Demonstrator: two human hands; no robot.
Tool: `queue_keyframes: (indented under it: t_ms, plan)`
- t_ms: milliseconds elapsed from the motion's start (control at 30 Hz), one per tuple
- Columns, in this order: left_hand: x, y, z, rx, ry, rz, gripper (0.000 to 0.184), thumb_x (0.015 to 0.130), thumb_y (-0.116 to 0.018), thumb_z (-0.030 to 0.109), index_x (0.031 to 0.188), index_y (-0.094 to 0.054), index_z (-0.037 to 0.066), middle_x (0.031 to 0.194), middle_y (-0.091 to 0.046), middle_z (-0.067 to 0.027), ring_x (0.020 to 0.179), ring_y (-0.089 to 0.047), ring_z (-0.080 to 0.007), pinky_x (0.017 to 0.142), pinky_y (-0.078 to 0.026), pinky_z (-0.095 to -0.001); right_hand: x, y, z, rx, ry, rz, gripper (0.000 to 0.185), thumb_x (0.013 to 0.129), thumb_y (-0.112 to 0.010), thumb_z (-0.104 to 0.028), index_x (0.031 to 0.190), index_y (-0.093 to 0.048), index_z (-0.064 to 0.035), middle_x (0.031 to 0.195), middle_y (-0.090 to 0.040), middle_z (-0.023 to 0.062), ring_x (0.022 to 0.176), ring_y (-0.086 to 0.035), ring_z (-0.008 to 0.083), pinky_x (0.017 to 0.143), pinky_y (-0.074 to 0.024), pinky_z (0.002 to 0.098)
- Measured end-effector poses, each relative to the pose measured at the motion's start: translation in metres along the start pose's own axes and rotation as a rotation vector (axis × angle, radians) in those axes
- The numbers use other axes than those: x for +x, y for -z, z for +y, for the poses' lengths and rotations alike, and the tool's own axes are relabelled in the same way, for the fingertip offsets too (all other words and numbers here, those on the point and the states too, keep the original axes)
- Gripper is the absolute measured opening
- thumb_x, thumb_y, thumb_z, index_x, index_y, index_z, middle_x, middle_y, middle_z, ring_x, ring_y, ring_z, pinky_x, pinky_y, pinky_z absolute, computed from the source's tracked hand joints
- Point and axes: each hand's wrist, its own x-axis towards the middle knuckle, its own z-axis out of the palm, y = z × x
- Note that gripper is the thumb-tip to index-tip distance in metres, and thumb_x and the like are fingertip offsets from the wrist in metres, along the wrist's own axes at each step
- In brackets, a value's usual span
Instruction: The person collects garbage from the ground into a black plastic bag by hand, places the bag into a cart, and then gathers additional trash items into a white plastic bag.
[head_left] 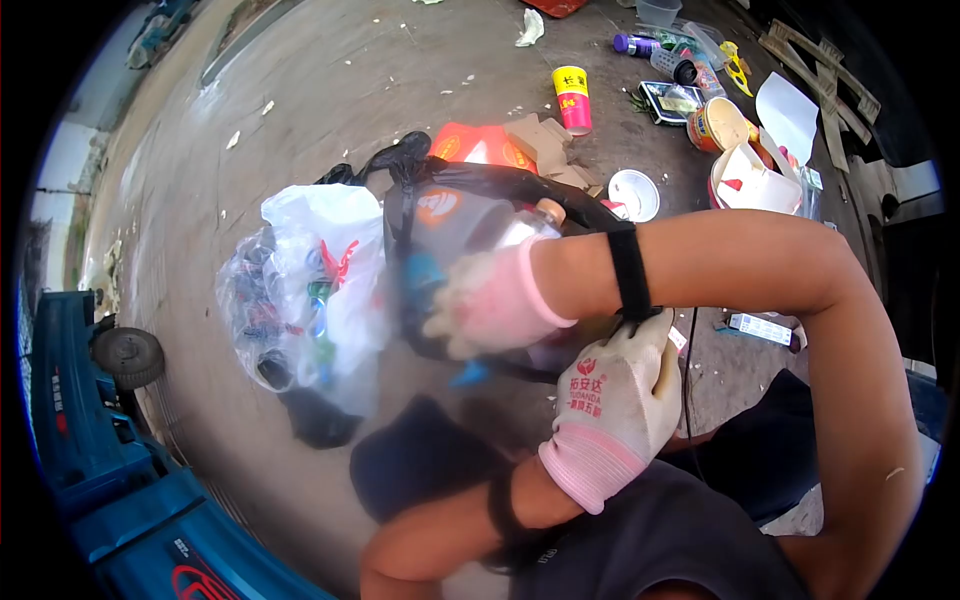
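Note:
Both my hands wear white gloves with pink cuffs. My left hand [615, 390], with red print on the back of its glove, is closed on the near right edge of a black plastic bag [405, 215]. The bag spreads open on the ground in front of me. Across the left arm, my right hand [490, 300] reaches over the bag's mouth; motion smears its fingers, so their grip is unclear. A clear bottle with an orange cap [548, 210] shows beside the right cuff. Something blue [422, 272], blurred, lies by the right fingers.
Clear and white plastic bags [340, 230] filled with rubbish lie left of the black bag. Beyond it are a red-and-yellow paper cup [571, 100], a white bowl [634, 195], cardboard [540, 142] and food tubs [718, 125]. A wooden pallet [825, 85] stands far right; blue bins [110, 460], lower left.

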Motion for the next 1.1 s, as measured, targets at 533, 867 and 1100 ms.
queue_keyframes:
  t_ms: [533, 867, 1100]
  plan:
    - [0.006, 0.029, -0.010, -0.222, -0.124, 0.187, 0.022, 0.095, -0.061, 0.004, 0.115, -0.068, 0.006, 0.103, -0.071, -0.0182, 0.092, -0.069, -0.0392, 0.080, -0.055, -0.0444, -0.175, 0.029, -0.046, 0.743, -1.292, 0.683, 0.040, 0.098, -0.059, -0.034, 0.093, -0.074, 0.0020, 0.072, -0.069, 0.0085, 0.068, -0.062, 0.0088, 0.063, -0.0507, 0.0286]
    - [0.012, 0.041, -0.004, 0.019, -0.287, -0.122, 0.021, 0.088, -0.064, -0.002, 0.106, -0.072, 0.004, 0.097, -0.071, -0.0172, 0.091, -0.069, -0.0369, 0.079, -0.055, -0.0434, -0.150, -0.013, -0.119, 1.871, -0.909, 0.906, 0.052, 0.109, -0.049, -0.039, 0.125, -0.067, 0.0064, 0.116, -0.072, 0.0126, 0.107, -0.068, 0.0178, 0.095, -0.0528, 0.0316]
    - [0.057, 0.114, -0.026, 0.568, -0.411, 0.623, 0.053, 0.085, -0.075, 0.017, 0.134, -0.061, 0.002, 0.129, -0.066, -0.0208, 0.115, -0.064, -0.0391, 0.098, -0.051, -0.0463, -0.143, -0.024, -0.120, 1.941, -0.708, 1.261, 0.044, 0.107, -0.053, -0.032, 0.132, -0.060, 0.0040, 0.111, -0.070, 0.0060, 0.107, -0.062, 0.0128, 0.094, -0.0480, 0.0280]
